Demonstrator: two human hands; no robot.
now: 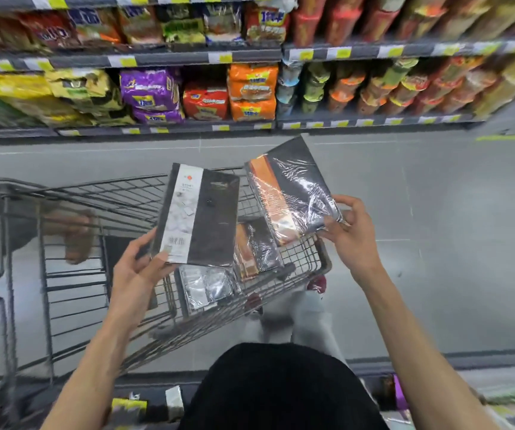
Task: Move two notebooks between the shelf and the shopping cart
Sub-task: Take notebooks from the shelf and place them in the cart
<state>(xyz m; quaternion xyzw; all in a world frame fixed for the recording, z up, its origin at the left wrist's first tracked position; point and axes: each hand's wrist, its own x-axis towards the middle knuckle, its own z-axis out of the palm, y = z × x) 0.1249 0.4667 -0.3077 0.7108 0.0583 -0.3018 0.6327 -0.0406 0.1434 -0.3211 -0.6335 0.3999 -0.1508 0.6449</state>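
Note:
My left hand (pixel 140 268) grips the lower corner of a dark notebook with a white label strip (pixel 199 214), held above the shopping cart (pixel 101 197). My right hand (pixel 354 234) pinches the near corner of a plastic-wrapped grey notebook with an orange strip (pixel 290 193), held over the cart's right side. Inside the cart stand two more wrapped notebooks: an orange-and-grey one (pixel 257 251) and a dark shiny one (pixel 206 285).
Across the grey aisle floor (pixel 436 187), shelves (pixel 157 60) hold noodle packets and cup noodles. A low shelf edge (pixel 467 380) with goods runs along the bottom, near my body. Another person's foot shows through the cart wire at left (pixel 76 234).

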